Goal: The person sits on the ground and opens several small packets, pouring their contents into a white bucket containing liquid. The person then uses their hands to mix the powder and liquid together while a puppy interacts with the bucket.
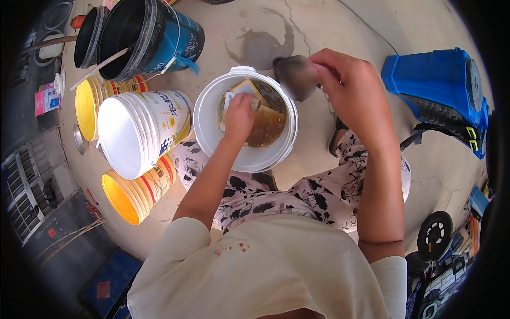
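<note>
A white plastic bucket (205,119) stands on the floor between my knees, with murky brown liquid (269,129) in it. In the liquid lie printed packets or cards, one edged in yellow (249,87). My left hand (240,115) reaches down inside the bucket, its fingers on a pale printed packet (228,99); whether they grip it is hidden. Raised over the bucket's right side, my right hand (344,81) pinches a dark, rounded, blurred object (297,77) between thumb and fingers. What that object is cannot be told.
Left of the bucket are a large white pail (131,131), yellow pails (137,187) and black and blue buckets (175,44), one with a wooden stick (99,67). A blue backpack-like tank with straps (430,83) lies at right. The floor (263,46) has a wet patch beyond the bucket.
</note>
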A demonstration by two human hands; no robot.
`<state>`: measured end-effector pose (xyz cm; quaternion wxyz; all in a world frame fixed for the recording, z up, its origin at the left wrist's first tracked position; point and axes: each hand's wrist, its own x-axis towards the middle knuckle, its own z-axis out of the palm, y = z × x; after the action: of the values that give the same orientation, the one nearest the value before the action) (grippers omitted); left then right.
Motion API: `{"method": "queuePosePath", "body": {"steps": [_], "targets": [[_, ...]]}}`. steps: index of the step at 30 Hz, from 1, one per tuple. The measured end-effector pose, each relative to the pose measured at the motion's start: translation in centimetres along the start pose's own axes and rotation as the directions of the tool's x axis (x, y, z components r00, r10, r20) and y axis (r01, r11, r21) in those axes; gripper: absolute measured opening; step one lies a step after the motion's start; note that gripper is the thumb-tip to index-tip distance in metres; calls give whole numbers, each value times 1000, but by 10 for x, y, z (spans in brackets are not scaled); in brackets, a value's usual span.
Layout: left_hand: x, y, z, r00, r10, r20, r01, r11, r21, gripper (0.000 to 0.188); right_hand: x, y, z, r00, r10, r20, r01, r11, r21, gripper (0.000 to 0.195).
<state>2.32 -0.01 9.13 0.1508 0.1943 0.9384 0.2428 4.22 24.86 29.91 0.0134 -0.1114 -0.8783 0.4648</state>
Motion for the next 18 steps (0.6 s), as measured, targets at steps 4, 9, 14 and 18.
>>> {"method": "queuePosePath", "body": {"steps": [4, 9, 14, 18], "targets": [[18, -35, 0, 999, 42, 18, -45, 968, 246, 58, -1, -1, 0, 998, -29, 53, 32, 998, -56, 15], [-2, -43, 21, 928, -337, 158, 295, 925, 242, 67, -1, -1, 3, 999, -40, 35, 40, 999, -14, 13], [-1, -53, 16, 862, -415, 292, 418, 907, 55, 53, 0, 3, 0, 998, -8, 67, 12, 998, -60, 13], [32, -40, 9, 901, -431, 48, 421, 842, -336, 44, 0, 0, 0, 996, 17, 85, -14, 999, -42, 13]]}}
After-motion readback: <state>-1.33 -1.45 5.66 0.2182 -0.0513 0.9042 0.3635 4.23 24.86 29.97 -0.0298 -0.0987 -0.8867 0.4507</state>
